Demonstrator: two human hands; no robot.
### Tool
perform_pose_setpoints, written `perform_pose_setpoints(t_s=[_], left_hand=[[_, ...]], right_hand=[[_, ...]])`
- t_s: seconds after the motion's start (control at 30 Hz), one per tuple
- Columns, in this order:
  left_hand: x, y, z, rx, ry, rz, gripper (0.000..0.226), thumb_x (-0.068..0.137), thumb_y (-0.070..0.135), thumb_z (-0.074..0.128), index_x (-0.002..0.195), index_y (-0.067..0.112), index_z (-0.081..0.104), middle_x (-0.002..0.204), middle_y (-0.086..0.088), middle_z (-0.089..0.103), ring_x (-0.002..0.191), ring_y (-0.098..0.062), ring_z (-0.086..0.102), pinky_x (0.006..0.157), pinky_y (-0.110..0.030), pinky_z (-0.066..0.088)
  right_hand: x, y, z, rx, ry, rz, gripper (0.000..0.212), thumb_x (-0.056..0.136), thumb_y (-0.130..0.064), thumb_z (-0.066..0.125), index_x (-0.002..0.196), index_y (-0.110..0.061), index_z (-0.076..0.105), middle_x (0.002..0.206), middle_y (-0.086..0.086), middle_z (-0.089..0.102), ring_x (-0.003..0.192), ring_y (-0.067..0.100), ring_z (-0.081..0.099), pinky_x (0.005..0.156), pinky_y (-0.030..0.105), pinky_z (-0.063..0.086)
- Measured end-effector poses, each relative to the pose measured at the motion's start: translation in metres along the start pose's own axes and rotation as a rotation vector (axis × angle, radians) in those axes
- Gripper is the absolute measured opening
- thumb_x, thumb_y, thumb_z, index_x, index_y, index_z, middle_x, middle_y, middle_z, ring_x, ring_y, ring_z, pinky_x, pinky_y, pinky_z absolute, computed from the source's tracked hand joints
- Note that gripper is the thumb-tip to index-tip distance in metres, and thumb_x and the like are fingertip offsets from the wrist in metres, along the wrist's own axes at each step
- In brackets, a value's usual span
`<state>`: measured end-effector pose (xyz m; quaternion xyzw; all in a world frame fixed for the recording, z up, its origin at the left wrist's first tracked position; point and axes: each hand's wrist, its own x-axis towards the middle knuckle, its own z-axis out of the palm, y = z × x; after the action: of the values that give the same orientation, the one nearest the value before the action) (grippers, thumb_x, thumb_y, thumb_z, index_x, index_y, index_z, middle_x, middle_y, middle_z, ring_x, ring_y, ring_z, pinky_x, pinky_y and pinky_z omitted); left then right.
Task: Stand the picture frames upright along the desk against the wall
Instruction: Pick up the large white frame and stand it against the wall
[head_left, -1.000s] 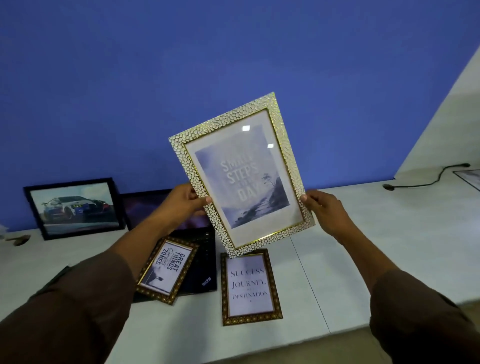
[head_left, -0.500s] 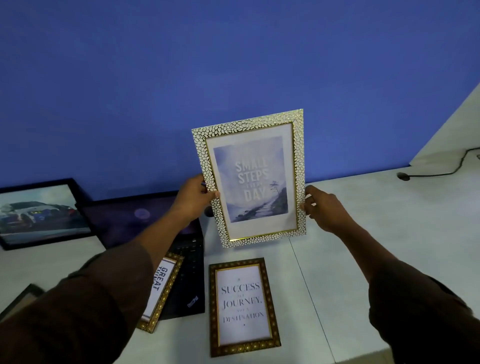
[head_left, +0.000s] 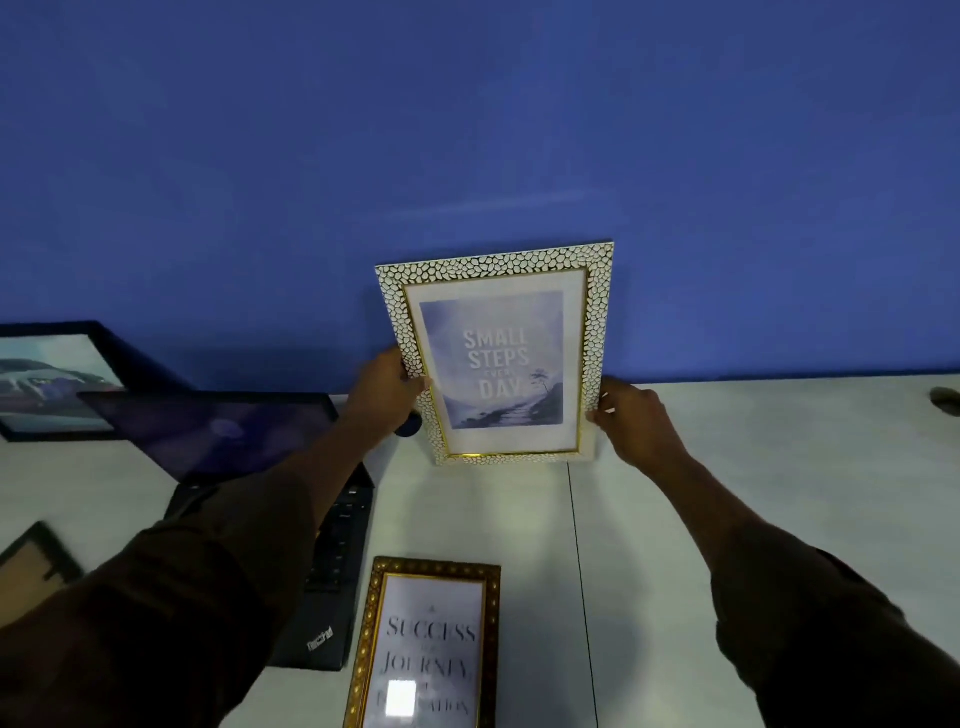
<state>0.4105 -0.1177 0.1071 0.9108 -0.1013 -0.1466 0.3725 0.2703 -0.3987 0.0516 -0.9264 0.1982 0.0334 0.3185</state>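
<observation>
In the head view, the white pebbled frame (head_left: 496, 353) has been brought down from where it was held tilted in the air a second ago, and is now seen upright with its lower edge at or just above the desk (head_left: 753, 467), close to the desk's back edge where the blue wall (head_left: 467, 130) rises. Its top appears to lean toward the wall, though actual contact with wall or desk cannot be confirmed. The placing step is therefore judged to be nearly done for this frame; what remains is to be settled at a stable lean before release. The frame is clamped from both sides: the left hand (head_left: 384, 387) is closed on the left edge about halfway up, and the right hand (head_left: 631, 415) is closed on the right edge lower down, near the bottom corner, so the frame lies squarely between the two hands. Toward the desk's left end a black car frame (head_left: 52, 379) is already stood against the wall, beside an open laptop (head_left: 270, 467). A gold frame (head_left: 431, 649) lies flat near the front edge, and another dark frame (head_left: 36, 561) lies at the left edge, so more standing is judged to remain.
</observation>
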Motion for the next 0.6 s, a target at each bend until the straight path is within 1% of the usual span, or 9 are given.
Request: perform_pose_setpoints(t_s=[0.07,0.13,0.2,0.3,0.37,0.43,0.47,0.53,0.6], left_hand=[[0.019,-0.005,0.005,0.054,0.004,-0.018,0.026,0.084,0.01,0.068,0.109,0.008,0.064,0.11,-0.014,0.073,0.104,-0.033,0.069,0.09,-0.046,0.055],[0.035,-0.007,0.008,0.092,0.009,-0.029,0.025,0.083,0.007,0.068,0.107,0.006,0.064,0.108,-0.017,0.073,0.104,-0.035,0.069,0.088,-0.042,0.055],[0.048,-0.005,0.012,0.124,0.013,-0.053,0.023,0.084,0.003,0.069,0.107,0.004,0.063,0.107,-0.019,0.072,0.102,-0.035,0.069,0.081,-0.034,0.052],[0.062,-0.004,0.015,0.171,0.024,-0.088,0.018,0.086,0.006,0.071,0.102,0.002,0.063,0.104,-0.019,0.074,0.098,-0.033,0.072,0.06,-0.015,0.043],[0.066,-0.006,0.016,0.191,0.03,-0.101,0.021,0.089,0.006,0.07,0.107,-0.001,0.063,0.107,-0.019,0.074,0.101,-0.032,0.071,0.055,-0.012,0.039],[0.066,-0.005,0.016,0.186,0.014,-0.108,0.022,0.09,0.004,0.069,0.11,-0.002,0.063,0.111,-0.02,0.073,0.103,-0.032,0.071,0.057,-0.012,0.042],[0.066,-0.006,0.016,0.177,0.007,-0.11,0.022,0.09,0.004,0.068,0.111,-0.002,0.062,0.112,-0.02,0.073,0.103,-0.033,0.071,0.061,-0.013,0.045],[0.065,-0.007,0.016,0.17,0.015,-0.11,0.024,0.09,0.007,0.069,0.112,-0.001,0.061,0.112,-0.02,0.073,0.102,-0.034,0.071,0.074,-0.03,0.055],[0.067,-0.014,0.017,0.15,0.011,-0.118,0.029,0.09,0.014,0.069,0.114,0.002,0.058,0.112,-0.02,0.072,0.103,-0.036,0.07,0.087,-0.045,0.057]], right_hand=[[0.019,0.008,0.005,0.01,-0.009,-0.007,0.029,0.093,-0.022,0.068,0.121,-0.014,0.063,0.121,0.011,0.073,0.107,0.036,0.07,0.091,0.049,0.056],[0.033,0.011,0.012,0.047,-0.03,-0.01,0.03,0.093,-0.02,0.068,0.122,-0.013,0.063,0.123,0.01,0.072,0.109,0.034,0.069,0.093,0.048,0.056],[0.045,0.013,0.015,0.082,-0.045,-0.014,0.032,0.094,-0.018,0.068,0.125,-0.012,0.062,0.126,0.01,0.07,0.112,0.033,0.068,0.096,0.046,0.055],[0.06,0.021,0.021,0.11,-0.07,-0.032,0.033,0.094,-0.017,0.068,0.125,-0.012,0.062,0.127,0.008,0.07,0.114,0.031,0.068,0.096,0.045,0.055],[0.065,0.024,0.022,0.115,-0.079,-0.046,0.033,0.094,-0.018,0.069,0.125,-0.012,0.062,0.125,0.008,0.071,0.112,0.03,0.069,0.095,0.046,0.055],[0.067,0.025,0.021,0.13,-0.093,-0.041,0.035,0.094,-0.019,0.068,0.127,-0.011,0.061,0.127,0.008,0.071,0.113,0.029,0.069,0.096,0.045,0.055],[0.067,0.025,0.02,0.135,-0.102,-0.032,0.035,0.094,-0.019,0.068,0.128,-0.011,0.061,0.128,0.008,0.07,0.113,0.029,0.069,0.097,0.044,0.055],[0.066,0.025,0.02,0.14,-0.107,-0.018,0.033,0.094,-0.019,0.069,0.124,-0.01,0.062,0.125,0.009,0.072,0.111,0.029,0.07,0.095,0.042,0.055],[0.064,0.026,0.021,0.152,-0.09,0.017,0.027,0.093,-0.021,0.07,0.116,-0.008,0.063,0.117,0.01,0.074,0.106,0.03,0.071,0.091,0.039,0.056]])
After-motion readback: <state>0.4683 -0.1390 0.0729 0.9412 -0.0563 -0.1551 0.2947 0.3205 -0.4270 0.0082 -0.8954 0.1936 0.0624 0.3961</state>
